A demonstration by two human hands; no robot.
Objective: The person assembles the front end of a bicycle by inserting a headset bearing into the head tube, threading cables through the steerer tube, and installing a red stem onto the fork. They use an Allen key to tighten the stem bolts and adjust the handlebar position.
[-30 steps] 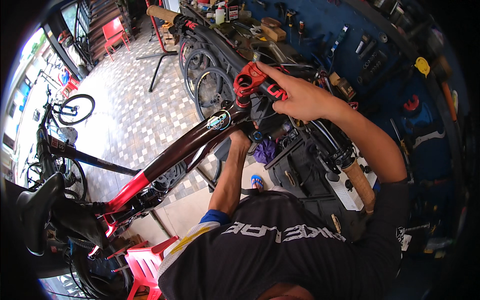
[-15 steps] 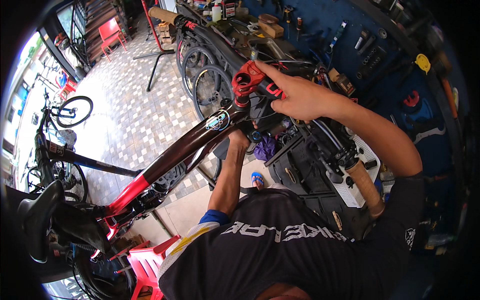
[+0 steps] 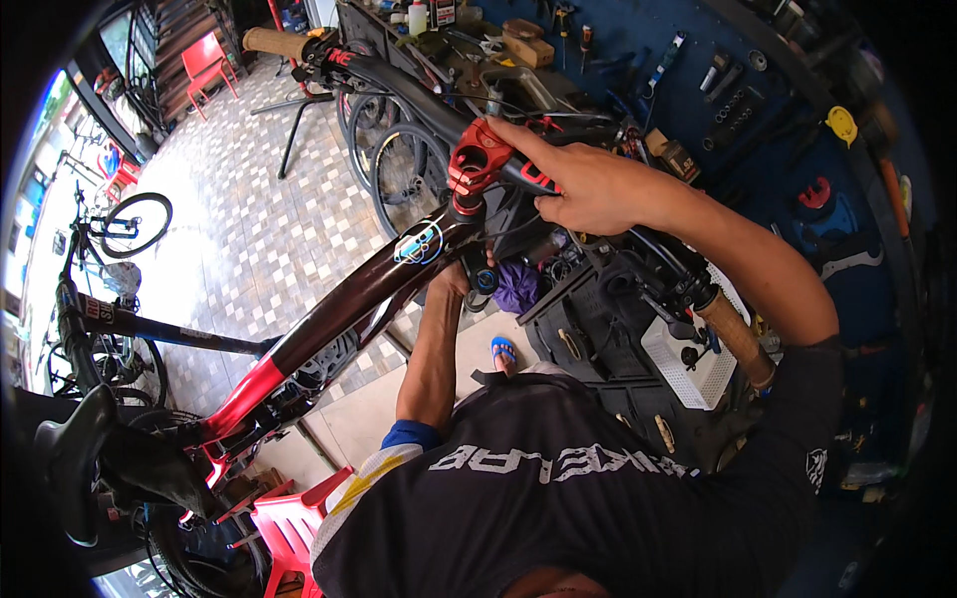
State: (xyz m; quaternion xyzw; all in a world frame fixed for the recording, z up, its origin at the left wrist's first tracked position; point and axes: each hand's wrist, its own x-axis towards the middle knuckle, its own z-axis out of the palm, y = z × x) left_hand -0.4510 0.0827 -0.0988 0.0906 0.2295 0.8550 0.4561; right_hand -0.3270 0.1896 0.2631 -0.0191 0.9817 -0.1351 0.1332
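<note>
A bicycle frame (image 3: 329,304), dark brown fading to red, slants across the view. Its red stem (image 3: 477,157) sits above the head tube, with a round opening on top. My right hand (image 3: 598,189) is closed over the black handlebar (image 3: 414,97) beside the stem, its index finger stretched along the bar to the stem. Below the head tube, my left hand (image 3: 449,282) is wrapped at the fork (image 3: 483,279), whose black top shows a blue ring. Most of the left fingers are hidden behind the frame and fork.
A workbench (image 3: 478,60) with tools and bottles lies ahead, below a blue tool wall (image 3: 638,30). At right are a white perforated basket (image 3: 688,364) and black drawers (image 3: 588,349). Red chairs (image 3: 289,528) and other bicycles (image 3: 140,224) stand at left.
The bicycle, stem and both hands appear slightly further left, along with the surroundings, as the view shifts. The handlebar has turned slightly, its right grip shifting downward. Both hands keep their places.
</note>
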